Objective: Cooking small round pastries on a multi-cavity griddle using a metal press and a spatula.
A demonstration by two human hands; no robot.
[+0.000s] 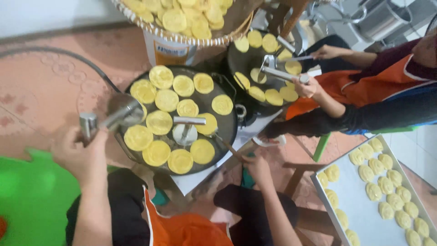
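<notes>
Pink patterned floor (41, 91) at upper left of frame; cooking set up low, seen from above. Noted a dark round pan (229, 132) at centre, carrying about fourteen flat yellow discs (159, 122), nearly filling it. Found left hand (84, 155), lower left, clenched round the handle of a metal press (122, 110), its head resting at the pan's left edge and overlapping one disc. Found right hand (257, 166), lower centre, closed on a thin stick (227, 146) reaching to the pan's lower right rim. Second press (185, 130) left standing free among the discs, mid-pan.

Progress, judged from layout: discs on this pan already flattened; none visibly browned, so cooking taken as unfinished. Basket (182, 41) at top centre already heaped with similar flat discs. Tray (359, 205) at lower right loaded along both edges with thicker pale dough pieces (386, 186), not yet pressed; middle strip bare.

Another person's hand (307, 86) at upper right on a third press over a second pan (236, 59), also loaded.
</notes>
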